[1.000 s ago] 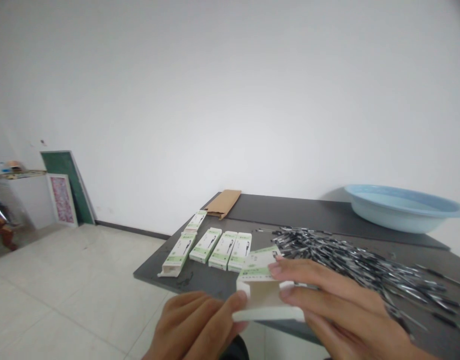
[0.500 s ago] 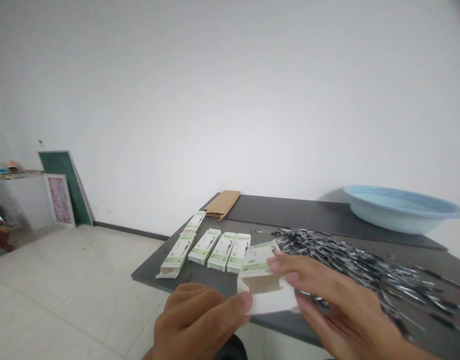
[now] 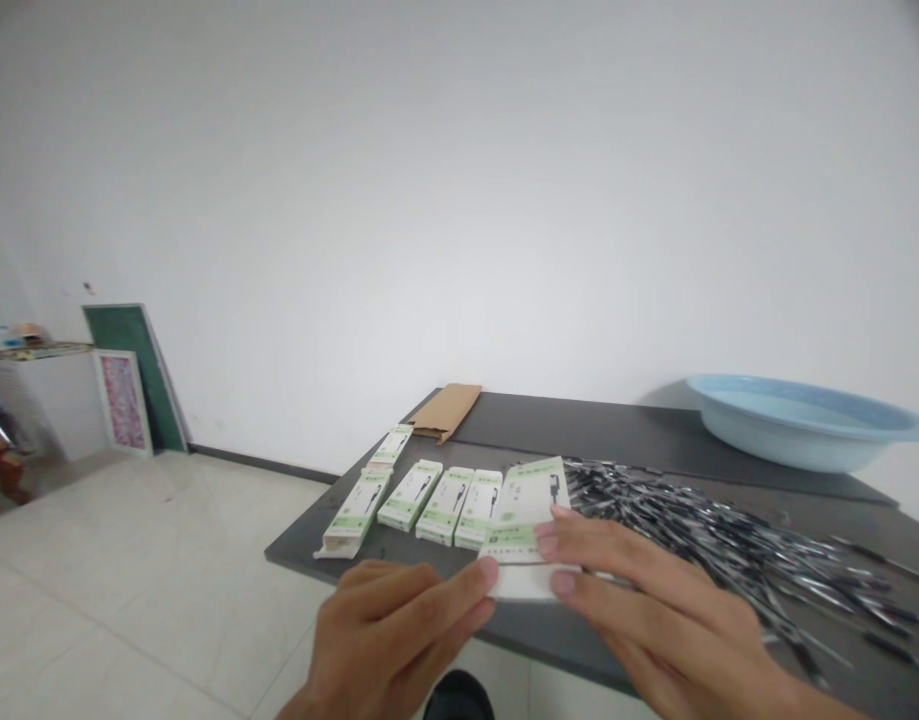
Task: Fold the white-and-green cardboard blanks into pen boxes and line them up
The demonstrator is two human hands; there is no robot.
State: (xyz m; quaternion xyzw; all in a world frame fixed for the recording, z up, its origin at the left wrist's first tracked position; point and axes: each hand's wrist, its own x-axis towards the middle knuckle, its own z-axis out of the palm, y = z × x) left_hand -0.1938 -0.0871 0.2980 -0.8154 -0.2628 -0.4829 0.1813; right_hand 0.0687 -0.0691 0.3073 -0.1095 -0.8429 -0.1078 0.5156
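Left of the loose black-and-clear plastic pens (image 3: 691, 530), the fingers of left hand (image 3: 388, 625) and right hand (image 3: 661, 600) pinch a white-and-green cardboard box (image 3: 520, 512), near flap (image 3: 523, 582) seemingly closed, while farther left a matching carton (image 3: 356, 508) gapes open.

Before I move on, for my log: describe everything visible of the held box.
The box looks like thin card, white and green, with print and a pen picture. It's held printed face up near the table's edge, a white flap across its near end. The left hand touches the near left corner, the right hand its face and flap.
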